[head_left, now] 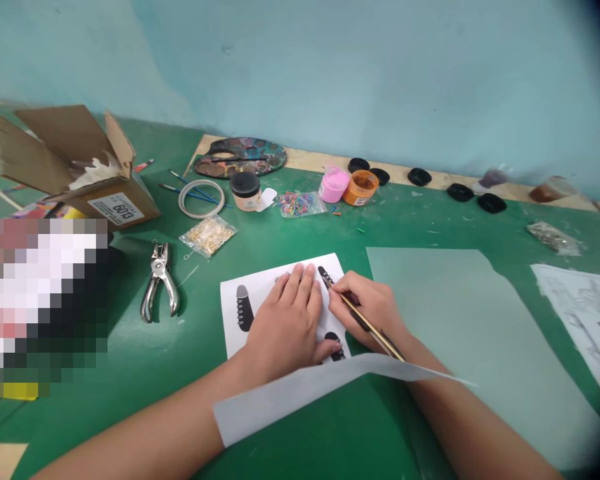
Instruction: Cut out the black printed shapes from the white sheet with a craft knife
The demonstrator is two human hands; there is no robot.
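Note:
My left hand (290, 317) lies flat with fingers stretched out on a white sheet printed with black sneakers (233, 327), covering its middle. In my right hand (367, 303) is a gold pen (370, 325), its tip touching a small black shoe (324, 273) at the upper right of the sheet. Another dark shoe picture (244, 310) shows to the left of my left hand, and one more lies by my thumb. A translucent greyish strip (300, 397) curls up across my wrists; whether it continues over the print I cannot tell.
A large translucent sheet (445, 307) lies right. Behind stand pink (334, 185) and orange (361, 189) paint jars, a black-lidded jar (245, 192) and a paint palette (245, 159). At left are a hole punch (160, 280), a tape roll (201, 213) and an open cardboard box (105, 200).

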